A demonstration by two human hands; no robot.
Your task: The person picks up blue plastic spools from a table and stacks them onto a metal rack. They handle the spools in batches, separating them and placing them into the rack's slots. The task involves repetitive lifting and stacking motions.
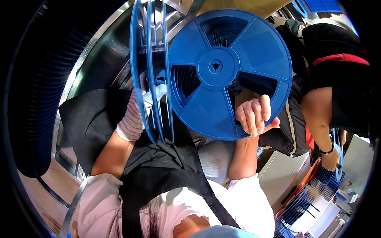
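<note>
Blue reel point(230, 73), large and flat-faced, fills the middle of the view, face turned toward me, three cut-out windows around a small hub. My right hand point(254, 115) has it by the lower right rim: fingers curled through one window and over the front, thumb behind the edge, a closed grip on the plastic.

Left of it, edge-on, a set of thinner blue reels point(152, 71) stands upright, just beside the big one. My left hand point(149, 95), in a striped sleeve with a pale glove, reaches in among them; fingers mostly hidden by the rims, so I cannot tell how tight that hold is, though it seems to be on them.

Below, near me: black apron point(158, 166) over pale shirt. Far left, a dark ribbed hose point(35, 91) curves along a metal frame.

Right side, another person in black with a red band; their hand point(329, 158) rests low by a stack of more blue reels point(309, 194).
</note>
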